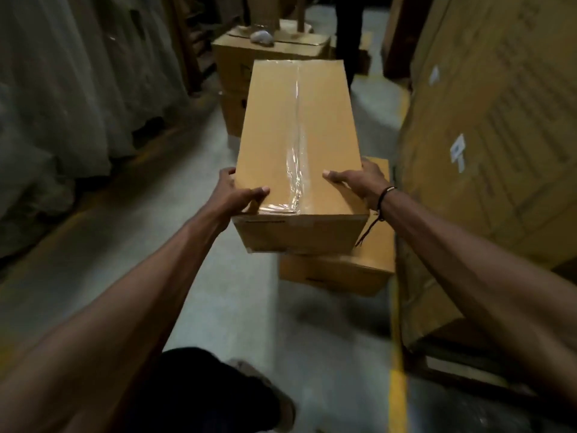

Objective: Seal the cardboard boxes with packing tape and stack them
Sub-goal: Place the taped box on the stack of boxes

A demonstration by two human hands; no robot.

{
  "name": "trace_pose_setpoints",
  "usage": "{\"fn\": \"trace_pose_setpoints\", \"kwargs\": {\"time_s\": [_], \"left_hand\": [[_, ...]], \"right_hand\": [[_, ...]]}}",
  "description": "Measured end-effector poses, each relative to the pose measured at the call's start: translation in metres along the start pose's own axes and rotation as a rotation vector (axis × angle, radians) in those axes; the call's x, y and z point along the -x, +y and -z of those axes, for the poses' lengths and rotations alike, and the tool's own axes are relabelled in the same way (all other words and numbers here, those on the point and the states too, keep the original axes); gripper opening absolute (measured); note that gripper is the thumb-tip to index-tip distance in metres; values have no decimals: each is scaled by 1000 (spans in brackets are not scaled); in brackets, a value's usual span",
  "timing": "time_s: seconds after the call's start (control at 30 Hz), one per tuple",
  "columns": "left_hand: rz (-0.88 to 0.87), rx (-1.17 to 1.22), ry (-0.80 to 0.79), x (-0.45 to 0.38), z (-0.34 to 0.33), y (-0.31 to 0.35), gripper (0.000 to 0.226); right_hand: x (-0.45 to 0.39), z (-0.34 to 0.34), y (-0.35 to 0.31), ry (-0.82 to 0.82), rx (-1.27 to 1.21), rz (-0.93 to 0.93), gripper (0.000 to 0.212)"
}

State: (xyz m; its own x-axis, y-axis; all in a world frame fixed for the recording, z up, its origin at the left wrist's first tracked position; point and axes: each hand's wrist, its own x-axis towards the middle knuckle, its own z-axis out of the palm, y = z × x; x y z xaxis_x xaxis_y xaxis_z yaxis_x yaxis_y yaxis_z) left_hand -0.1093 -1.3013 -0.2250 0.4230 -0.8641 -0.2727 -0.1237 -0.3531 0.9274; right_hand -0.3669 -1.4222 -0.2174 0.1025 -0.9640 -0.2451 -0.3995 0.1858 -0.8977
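Both hands, left hand [240, 195] and right hand [359, 182], grip the taped box [296, 135]; fingers curl round its near corners. It looks stiff, bulky and slippery along the tape between them.

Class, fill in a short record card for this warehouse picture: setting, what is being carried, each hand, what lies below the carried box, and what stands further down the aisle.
Setting: aisle with a concrete floor and a yellow floor line
Carried: sealed box, clear tape strip along its top seam
Left hand: grips the box's near left corner, thumb on top
Right hand: grips the near right side, thumb on top
Below: lower box on the floor, partly covered by the carried one
Further on: stacked boxes
Right side: large cartons
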Motion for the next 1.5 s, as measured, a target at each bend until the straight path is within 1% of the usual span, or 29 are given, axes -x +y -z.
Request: {"fn": "trace_pose_setpoints", "kwargs": {"time_s": [0.07, 0.17, 0.23, 0.33, 0.37, 0.43, 0.5, 0.57, 0.63, 0.67, 0.73, 0.83, 0.9, 1.0, 1.07, 1.13, 1.2, 1.33, 1.5], "left_hand": [[3, 5, -59, -22, -35, -3, 92], [12, -10, -138, -51, -82, -14, 85], [18, -7, -172, -68, -108, -22, 84], [-2, -10, -206, -84, -138, -37, 83], [-10, -12, -216, -88, -146, -43, 84], [-35, -15, -234, -94, -160, -52, 88], [-65, -14, -259, -99, -170, -57, 95], [-93, -30, -276, -101, -178, -55, 97], [-112, -73, -267, -102, -184, -51, 93], [-124, -89, -261, -102, -187, -51, 93], [-127, -119, -250, -99, -191, -51, 92], [-130, -176, -244, -90, -193, -50, 91], [-134, -199, -246, -83, -194, -47, 90], [-115, -256, -235, -75, -193, -38, 91], [-103, -302, -174, -69, -187, -31, 89], [-125, -311, -71, -61, -173, -22, 81], [-157, -304, -1, -49, -151, -13, 71], [-200, -292, 84, -16, -81, 0, 60], [-207, -243, 319, 62, 38, 10, 45]], "right_hand": [[-18, 22, 19, 42, 2, -43, 71], [-41, 49, 47, 87, 10, -104, 59], [-51, 61, 61, 135, 26, -142, 60], [-68, 74, 86, 193, 17, -196, 77], [-73, 77, 95, 200, 16, -215, 80], [-80, 84, 108, 216, 7, -222, 78], [-89, 91, 119, 211, -13, -235, 84], [-93, 96, 125, 214, -14, -254, 97], [-98, 100, 134, 237, 15, -270, 122], [-102, 102, 139, 247, 33, -269, 125], [-99, 102, 137, 272, 91, -234, 114], [-95, 96, 125, 338, 177, -132, 100], [-90, 91, 121, 358, 229, -80, 97], [-82, 85, 118, 324, 363, 5, 99], [-75, 79, 112, 308, 426, 98, 91], [-65, 67, 99, 289, 425, 208, 84], [-53, 49, 83, 246, 400, 251, 78], [-21, -5, 47, 136, 327, 303, 74], [47, -100, -23, -69, 269, 428, 75]]}}
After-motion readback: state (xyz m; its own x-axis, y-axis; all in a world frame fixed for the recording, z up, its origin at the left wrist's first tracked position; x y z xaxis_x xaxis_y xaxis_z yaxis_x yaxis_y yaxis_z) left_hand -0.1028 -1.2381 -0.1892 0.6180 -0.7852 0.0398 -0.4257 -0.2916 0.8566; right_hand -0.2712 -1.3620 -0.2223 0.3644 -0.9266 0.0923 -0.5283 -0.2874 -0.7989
